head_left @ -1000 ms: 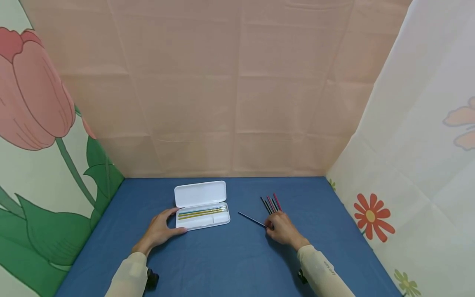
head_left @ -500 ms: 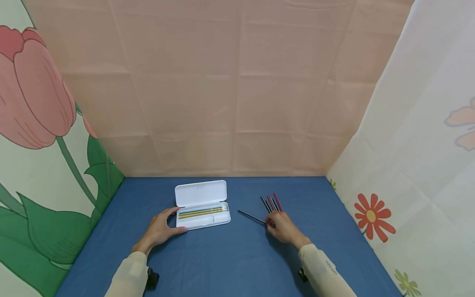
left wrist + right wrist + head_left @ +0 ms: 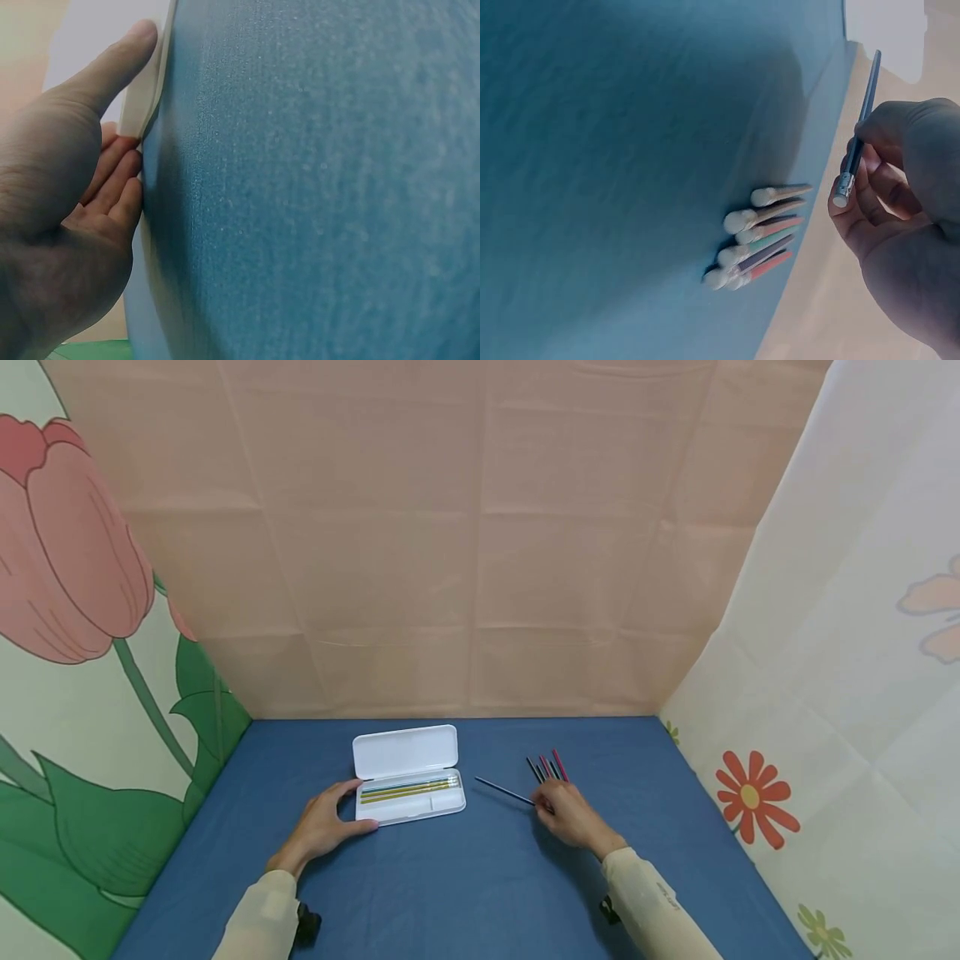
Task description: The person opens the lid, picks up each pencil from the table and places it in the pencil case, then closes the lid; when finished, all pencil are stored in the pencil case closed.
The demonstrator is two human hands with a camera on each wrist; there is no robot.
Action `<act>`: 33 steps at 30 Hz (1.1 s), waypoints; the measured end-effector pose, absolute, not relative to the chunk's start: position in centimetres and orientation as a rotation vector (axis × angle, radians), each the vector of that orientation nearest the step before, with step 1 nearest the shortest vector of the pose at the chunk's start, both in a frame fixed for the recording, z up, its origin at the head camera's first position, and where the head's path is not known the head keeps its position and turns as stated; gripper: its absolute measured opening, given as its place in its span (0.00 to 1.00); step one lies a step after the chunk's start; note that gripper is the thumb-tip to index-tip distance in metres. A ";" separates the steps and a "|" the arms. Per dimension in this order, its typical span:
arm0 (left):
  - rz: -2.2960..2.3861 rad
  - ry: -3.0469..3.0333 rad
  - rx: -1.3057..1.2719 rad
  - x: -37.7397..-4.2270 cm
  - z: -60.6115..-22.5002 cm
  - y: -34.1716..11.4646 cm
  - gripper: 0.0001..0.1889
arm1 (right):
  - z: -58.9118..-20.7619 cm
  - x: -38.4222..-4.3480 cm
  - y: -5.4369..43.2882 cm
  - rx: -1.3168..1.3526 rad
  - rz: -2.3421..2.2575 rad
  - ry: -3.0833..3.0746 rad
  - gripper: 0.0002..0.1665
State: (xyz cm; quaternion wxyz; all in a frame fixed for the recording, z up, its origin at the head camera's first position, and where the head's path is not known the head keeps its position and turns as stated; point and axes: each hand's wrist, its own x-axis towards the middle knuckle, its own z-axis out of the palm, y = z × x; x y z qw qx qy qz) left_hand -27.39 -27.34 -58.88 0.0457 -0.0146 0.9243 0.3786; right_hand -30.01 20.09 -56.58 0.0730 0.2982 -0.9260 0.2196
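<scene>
A white pencil case (image 3: 382, 812) lies open on the blue cloth, its lid (image 3: 405, 752) tipped back. Inside are a few pencils (image 3: 405, 792), yellow and blue-green. My left hand (image 3: 321, 825) holds the case by its left end, thumb at the front edge and fingers at the back corner. My right hand (image 3: 572, 817) pinches a dark pencil (image 3: 868, 97) near its eraser end. The pencil's other end points left toward the case. In the right wrist view, several more pencils (image 3: 765, 236) lie side by side below this hand, white erasers toward the camera.
Blue cloth (image 3: 450, 893) covers the table. A beige sheet (image 3: 480, 568) hangs at the back. At the left stands a tulip-printed sheet (image 3: 75, 543), and a white flowered sheet (image 3: 795, 710) rises along the right.
The right hand has lifted slightly and shifted a little left with the dark pencil, whose far end is nearer the case. The left hand and the case have stayed put.
</scene>
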 end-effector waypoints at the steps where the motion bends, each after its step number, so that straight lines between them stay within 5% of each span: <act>1: 1.156 2.822 -0.044 -27.4 -58.9 -27.3 0.58 | -56.5 -30.1 19.9 0.901 0.657 -2.781 0.07; 33: 1.155 2.832 -0.010 -27.7 -59.2 -27.5 0.57 | -55.1 -34.1 10.5 1.107 0.569 -2.756 0.08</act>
